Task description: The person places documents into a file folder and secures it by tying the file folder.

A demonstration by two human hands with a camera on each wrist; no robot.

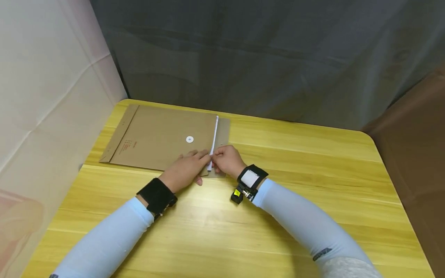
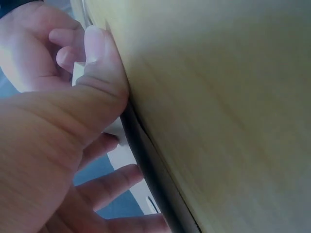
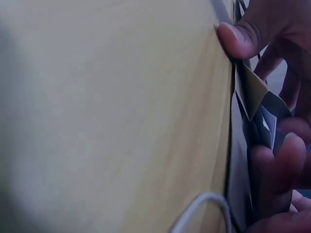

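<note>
Large brown kraft-paper envelope [image 1: 163, 141] lies flat on the yellow wood-grain table [image 1: 313, 173], toward 11 o'clock from the table's middle, with a round white string-tie button [image 1: 189, 139] on its face. Thin edge of white paper sheets [image 1: 213, 143] shows at the envelope's open end, 3 o'clock side. Left hand [image 1: 185, 170] rests on the envelope, fingers reaching the paper's near end; right hand [image 1: 226, 160] pinches the same near end, fingers curled. Hands touching. Black wrist straps on both arms.
</note>
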